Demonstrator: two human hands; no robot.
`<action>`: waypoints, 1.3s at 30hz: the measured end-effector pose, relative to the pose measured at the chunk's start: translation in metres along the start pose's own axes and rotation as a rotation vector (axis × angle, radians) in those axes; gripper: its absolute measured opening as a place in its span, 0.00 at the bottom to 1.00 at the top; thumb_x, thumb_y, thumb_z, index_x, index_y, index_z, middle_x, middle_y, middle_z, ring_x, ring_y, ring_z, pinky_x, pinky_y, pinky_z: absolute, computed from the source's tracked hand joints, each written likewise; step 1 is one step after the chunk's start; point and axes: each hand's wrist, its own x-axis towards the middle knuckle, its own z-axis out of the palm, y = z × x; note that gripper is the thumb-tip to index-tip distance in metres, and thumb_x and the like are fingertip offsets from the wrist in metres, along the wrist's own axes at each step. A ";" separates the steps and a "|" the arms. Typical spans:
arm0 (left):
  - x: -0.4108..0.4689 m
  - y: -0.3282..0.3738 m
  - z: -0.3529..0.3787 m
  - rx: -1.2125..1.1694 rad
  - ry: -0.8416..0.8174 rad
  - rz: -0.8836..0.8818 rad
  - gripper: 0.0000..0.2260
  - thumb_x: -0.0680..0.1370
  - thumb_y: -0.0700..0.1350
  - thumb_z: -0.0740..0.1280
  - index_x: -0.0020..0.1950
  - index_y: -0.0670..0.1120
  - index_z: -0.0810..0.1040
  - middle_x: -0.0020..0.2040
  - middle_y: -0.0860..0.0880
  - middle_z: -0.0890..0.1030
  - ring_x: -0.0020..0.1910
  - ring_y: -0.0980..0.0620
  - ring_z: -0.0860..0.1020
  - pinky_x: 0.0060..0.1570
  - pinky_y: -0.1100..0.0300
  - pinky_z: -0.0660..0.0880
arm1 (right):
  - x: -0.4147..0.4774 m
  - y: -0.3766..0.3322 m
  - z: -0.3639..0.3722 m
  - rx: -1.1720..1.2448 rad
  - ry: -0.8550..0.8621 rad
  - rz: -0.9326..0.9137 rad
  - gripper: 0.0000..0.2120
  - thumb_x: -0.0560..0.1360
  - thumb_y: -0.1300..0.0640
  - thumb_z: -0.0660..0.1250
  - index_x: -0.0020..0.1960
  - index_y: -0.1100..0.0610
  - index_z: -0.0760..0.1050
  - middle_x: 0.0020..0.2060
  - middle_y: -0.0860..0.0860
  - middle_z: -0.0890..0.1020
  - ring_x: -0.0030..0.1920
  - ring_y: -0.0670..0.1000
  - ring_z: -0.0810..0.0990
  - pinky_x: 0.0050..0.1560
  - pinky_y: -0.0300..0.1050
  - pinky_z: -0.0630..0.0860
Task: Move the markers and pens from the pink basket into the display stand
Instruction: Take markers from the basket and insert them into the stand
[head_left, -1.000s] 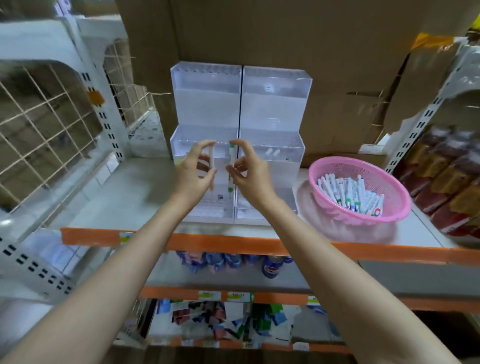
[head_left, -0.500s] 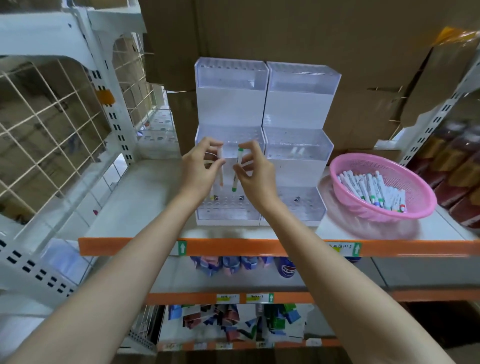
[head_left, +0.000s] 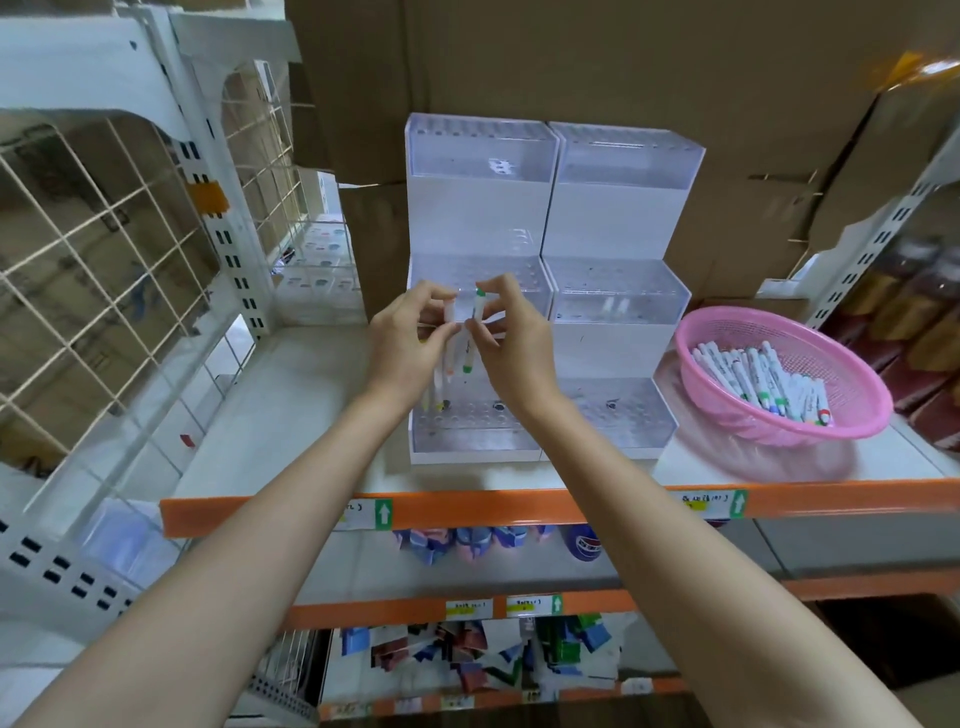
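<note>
The two-column display stand (head_left: 483, 218) stood at the far side of the orange-edged shelf (head_left: 291, 395). Its stepped tiers were drilled with holes, presumably so each pen stands upright and shows its cap. The pink basket (head_left: 841, 431) sat just right of it, still holding a heap of markers (head_left: 763, 379), so most of the job seemed undone.

Both hands were raised over the stand's near-left tier, close together. The right hand (head_left: 511, 343) pinched a green-capped marker (head_left: 469, 361) between thumb and fingertips, nearly upright, probably to line it up with a hole. The left hand (head_left: 410, 338), fingers curled, held pale markers (head_left: 448, 366) pointing downward; their number could not be told.
</note>
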 end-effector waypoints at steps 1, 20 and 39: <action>-0.001 -0.002 0.001 0.011 -0.008 0.008 0.11 0.71 0.35 0.73 0.52 0.42 0.79 0.42 0.46 0.82 0.42 0.53 0.82 0.44 0.62 0.80 | 0.000 0.001 0.002 -0.008 0.001 -0.008 0.12 0.75 0.65 0.68 0.56 0.55 0.71 0.41 0.51 0.78 0.36 0.45 0.79 0.43 0.54 0.80; 0.002 -0.012 -0.003 0.280 -0.062 0.163 0.05 0.74 0.42 0.72 0.44 0.41 0.82 0.40 0.46 0.84 0.39 0.46 0.82 0.39 0.53 0.78 | -0.006 0.004 0.000 -0.052 0.021 -0.035 0.07 0.77 0.63 0.67 0.54 0.59 0.74 0.45 0.53 0.79 0.36 0.49 0.80 0.40 0.51 0.80; -0.006 -0.019 0.000 0.462 -0.152 0.289 0.03 0.69 0.40 0.73 0.40 0.41 0.83 0.38 0.46 0.82 0.38 0.43 0.79 0.40 0.59 0.69 | -0.008 0.005 -0.001 -0.074 -0.001 0.042 0.05 0.75 0.62 0.68 0.51 0.59 0.76 0.38 0.52 0.82 0.38 0.51 0.81 0.43 0.51 0.79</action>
